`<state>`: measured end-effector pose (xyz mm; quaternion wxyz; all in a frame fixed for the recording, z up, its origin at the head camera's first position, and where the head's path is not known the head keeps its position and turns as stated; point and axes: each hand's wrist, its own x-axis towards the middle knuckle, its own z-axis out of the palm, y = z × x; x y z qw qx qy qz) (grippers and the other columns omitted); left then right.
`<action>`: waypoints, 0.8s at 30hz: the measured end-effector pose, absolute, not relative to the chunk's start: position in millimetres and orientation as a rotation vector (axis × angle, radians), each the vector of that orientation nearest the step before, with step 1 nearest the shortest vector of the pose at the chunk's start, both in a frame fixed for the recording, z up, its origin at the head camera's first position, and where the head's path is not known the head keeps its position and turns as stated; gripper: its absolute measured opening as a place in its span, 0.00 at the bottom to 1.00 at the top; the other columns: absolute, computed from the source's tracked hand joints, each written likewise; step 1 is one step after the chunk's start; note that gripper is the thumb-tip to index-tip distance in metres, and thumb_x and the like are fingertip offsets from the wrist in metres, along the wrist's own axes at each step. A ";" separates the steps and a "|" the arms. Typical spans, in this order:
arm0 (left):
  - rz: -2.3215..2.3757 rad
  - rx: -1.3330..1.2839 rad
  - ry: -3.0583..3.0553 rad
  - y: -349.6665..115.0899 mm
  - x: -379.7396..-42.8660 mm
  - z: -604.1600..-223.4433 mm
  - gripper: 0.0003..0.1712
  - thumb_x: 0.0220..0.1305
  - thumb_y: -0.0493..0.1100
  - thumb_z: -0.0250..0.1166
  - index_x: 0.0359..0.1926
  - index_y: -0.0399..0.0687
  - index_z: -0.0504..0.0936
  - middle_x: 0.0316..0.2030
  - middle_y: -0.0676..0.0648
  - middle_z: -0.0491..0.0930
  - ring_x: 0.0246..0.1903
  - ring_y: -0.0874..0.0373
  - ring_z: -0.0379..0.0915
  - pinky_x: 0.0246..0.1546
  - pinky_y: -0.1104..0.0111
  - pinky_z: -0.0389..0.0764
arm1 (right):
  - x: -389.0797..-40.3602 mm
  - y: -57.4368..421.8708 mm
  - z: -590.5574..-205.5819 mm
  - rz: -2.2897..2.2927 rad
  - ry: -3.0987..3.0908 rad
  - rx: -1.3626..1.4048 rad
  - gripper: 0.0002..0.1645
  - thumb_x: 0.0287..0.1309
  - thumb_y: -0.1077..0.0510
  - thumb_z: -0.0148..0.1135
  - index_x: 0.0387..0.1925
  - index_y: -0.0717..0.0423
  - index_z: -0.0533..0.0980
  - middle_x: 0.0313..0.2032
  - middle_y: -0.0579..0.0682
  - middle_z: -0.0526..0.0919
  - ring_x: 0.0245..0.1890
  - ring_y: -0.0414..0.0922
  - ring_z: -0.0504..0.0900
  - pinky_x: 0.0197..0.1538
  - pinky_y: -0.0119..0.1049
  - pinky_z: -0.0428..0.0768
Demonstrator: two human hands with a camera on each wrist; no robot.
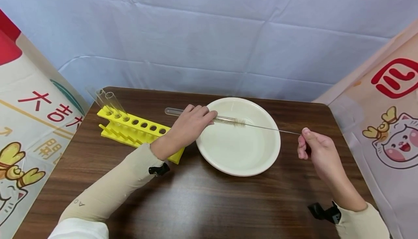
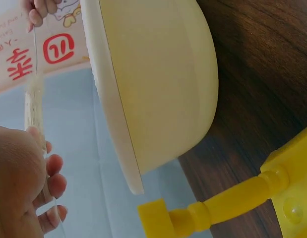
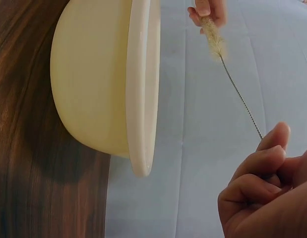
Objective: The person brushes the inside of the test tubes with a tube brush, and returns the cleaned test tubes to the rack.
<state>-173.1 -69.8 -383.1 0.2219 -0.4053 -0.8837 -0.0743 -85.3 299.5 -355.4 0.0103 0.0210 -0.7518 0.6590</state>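
Over the basin rim (image 1: 238, 173), left fingers (image 1: 210, 115) grip a tube (image 1: 225, 118) mid-length; right fingers (image 1: 301, 141) pinch a brush wire (image 1: 274, 128).

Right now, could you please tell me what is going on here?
A person's left hand holds a test tube partly over the white basin, while their right hand grips the wire handle of a brush. The brush is partly inside the tube. Other tubes stand in the yellow rack.

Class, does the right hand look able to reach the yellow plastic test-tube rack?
Probably not: the right hand holds a pale wire-handled brush; the round white bowl and left hand lie between it and the rack.
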 end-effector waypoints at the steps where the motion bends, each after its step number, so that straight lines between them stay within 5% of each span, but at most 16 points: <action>1: -0.206 -1.120 -2.441 -69.0 -173.2 -383.2 0.12 0.77 0.46 0.57 0.55 0.48 0.76 0.36 0.48 0.74 0.35 0.52 0.69 0.39 0.62 0.68 | -85.6 298.7 -355.2 2.053 -2.349 0.066 0.29 0.79 0.48 0.48 0.23 0.64 0.70 0.15 0.48 0.73 0.16 0.42 0.69 0.21 0.35 0.68; 24: -0.109 -1.192 -2.399 -32.9 -166.0 -382.1 0.12 0.78 0.48 0.58 0.55 0.50 0.76 0.36 0.49 0.75 0.35 0.55 0.73 0.38 0.65 0.69 | -94.5 249.7 -360.0 1.937 -2.511 0.023 0.32 0.81 0.50 0.44 0.26 0.73 0.69 0.15 0.47 0.73 0.16 0.40 0.70 0.21 0.31 0.72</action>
